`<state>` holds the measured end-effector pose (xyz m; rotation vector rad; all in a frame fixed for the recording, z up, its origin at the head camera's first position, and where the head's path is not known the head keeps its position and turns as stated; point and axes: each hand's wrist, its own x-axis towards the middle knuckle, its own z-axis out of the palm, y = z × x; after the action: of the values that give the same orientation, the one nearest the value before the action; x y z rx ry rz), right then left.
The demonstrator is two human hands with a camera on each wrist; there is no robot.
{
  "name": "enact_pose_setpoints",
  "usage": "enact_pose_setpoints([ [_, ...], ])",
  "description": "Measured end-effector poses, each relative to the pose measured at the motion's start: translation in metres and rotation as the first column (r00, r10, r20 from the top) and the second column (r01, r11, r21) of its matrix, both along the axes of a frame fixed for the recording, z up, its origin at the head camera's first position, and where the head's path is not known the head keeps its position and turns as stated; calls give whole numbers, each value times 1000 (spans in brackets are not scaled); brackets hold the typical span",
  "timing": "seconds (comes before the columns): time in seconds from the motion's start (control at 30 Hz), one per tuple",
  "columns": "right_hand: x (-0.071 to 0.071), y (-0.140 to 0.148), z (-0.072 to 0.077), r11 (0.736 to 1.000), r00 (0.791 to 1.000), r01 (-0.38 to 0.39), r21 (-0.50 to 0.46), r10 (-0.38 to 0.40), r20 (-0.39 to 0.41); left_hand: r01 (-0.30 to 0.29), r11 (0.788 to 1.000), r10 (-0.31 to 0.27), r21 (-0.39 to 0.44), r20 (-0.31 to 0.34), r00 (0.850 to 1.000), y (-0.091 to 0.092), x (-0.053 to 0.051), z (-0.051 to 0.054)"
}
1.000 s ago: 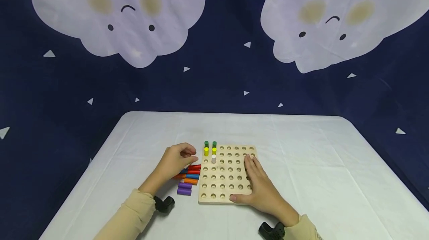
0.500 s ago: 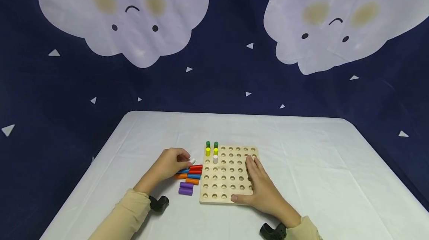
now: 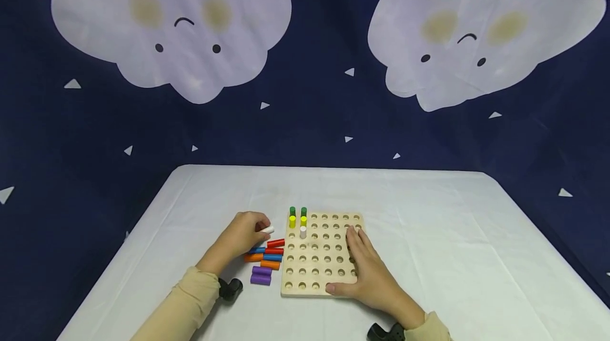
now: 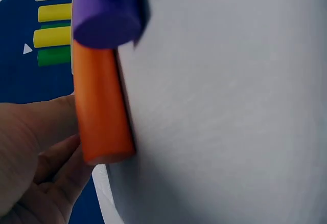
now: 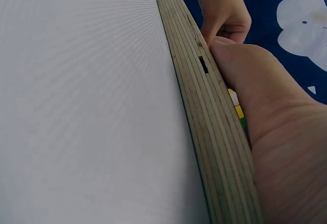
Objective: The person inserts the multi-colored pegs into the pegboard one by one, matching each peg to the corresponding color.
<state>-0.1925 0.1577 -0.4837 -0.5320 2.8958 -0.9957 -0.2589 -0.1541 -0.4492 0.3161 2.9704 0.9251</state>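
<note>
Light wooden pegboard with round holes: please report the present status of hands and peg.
Left hand pinches white cylindrical peg, not yet inserted. Right hand rests on right side of light wooden pegboard. In the way: right hand covers some holes.

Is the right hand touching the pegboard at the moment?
Touching. The head view shows the right hand with its thumb on the pegboard's near edge and its fingers lying over the right side.
</note>
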Motion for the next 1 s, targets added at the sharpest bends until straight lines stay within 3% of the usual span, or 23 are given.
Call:
enact_pose_setpoints([
  [0.17,0,0,-2,1000,1000,0,-5,0,-8,15,999,-17,-47,-39,999,-2,-1,-2],
  [0.6,0,-1,-2,1000,1000,13,5,-13,11,80,992,-85,-103,-49,995,-2,-4,0],
  [1.0,0,-2,0,1000,1000,12,8,-12,24,44,998,-46,-50,-31,998,0,-4,3],
])
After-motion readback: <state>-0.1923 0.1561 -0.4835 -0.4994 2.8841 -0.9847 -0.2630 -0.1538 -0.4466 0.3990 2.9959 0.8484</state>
